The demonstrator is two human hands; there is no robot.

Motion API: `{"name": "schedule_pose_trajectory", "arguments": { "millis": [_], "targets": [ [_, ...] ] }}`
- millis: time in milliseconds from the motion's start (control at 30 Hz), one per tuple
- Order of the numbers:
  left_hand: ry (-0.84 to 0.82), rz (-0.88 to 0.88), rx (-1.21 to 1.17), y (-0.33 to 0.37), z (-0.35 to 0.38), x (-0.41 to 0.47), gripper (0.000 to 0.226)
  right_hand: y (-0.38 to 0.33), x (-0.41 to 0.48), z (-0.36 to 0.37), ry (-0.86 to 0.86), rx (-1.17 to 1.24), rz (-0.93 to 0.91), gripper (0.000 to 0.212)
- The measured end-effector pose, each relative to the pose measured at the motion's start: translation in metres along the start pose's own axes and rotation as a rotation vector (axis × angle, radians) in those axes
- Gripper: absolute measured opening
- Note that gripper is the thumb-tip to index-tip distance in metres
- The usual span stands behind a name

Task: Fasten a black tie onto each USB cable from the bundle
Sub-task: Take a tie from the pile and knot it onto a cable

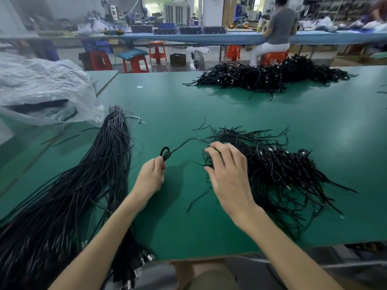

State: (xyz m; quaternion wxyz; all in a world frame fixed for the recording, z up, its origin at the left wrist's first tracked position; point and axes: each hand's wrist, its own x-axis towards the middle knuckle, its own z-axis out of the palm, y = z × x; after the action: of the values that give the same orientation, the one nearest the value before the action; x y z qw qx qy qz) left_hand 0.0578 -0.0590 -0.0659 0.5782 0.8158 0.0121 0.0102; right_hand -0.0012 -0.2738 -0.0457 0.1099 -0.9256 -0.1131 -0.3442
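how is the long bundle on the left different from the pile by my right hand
The bundle has long strands lying side by side, gathered at the far end; the pile has short strands tangled every way. The bundle runs off the near edge of the table; the pile does not reach that far left and has the right hand over its left edge. The left hand, between them, pinches a looped cable. Both are black.
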Motion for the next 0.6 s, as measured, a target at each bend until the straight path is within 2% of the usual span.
{"name": "schedule_pose_trajectory", "arguments": {
  "millis": [100,200,267,467,600],
  "targets": [
    [-0.005,-0.026,-0.157,-0.005,-0.004,0.000,0.037,0.003,-0.013,0.006,-0.160,-0.008,0.189,0.048],
    [-0.020,-0.005,-0.134,-0.004,-0.003,0.000,0.037,0.009,-0.018,0.013,-0.306,-0.054,0.277,0.021],
    [-0.031,0.005,-0.115,-0.005,-0.003,-0.001,0.037,0.013,-0.015,0.016,-0.329,-0.032,0.307,0.011],
    [-0.040,0.037,-0.059,-0.005,-0.002,-0.003,0.040,0.012,0.005,0.014,-0.248,0.039,0.315,0.006],
    [-0.046,0.038,-0.056,-0.004,-0.002,-0.005,0.039,0.008,0.011,0.011,-0.317,0.042,0.327,0.004]
  ]
}}
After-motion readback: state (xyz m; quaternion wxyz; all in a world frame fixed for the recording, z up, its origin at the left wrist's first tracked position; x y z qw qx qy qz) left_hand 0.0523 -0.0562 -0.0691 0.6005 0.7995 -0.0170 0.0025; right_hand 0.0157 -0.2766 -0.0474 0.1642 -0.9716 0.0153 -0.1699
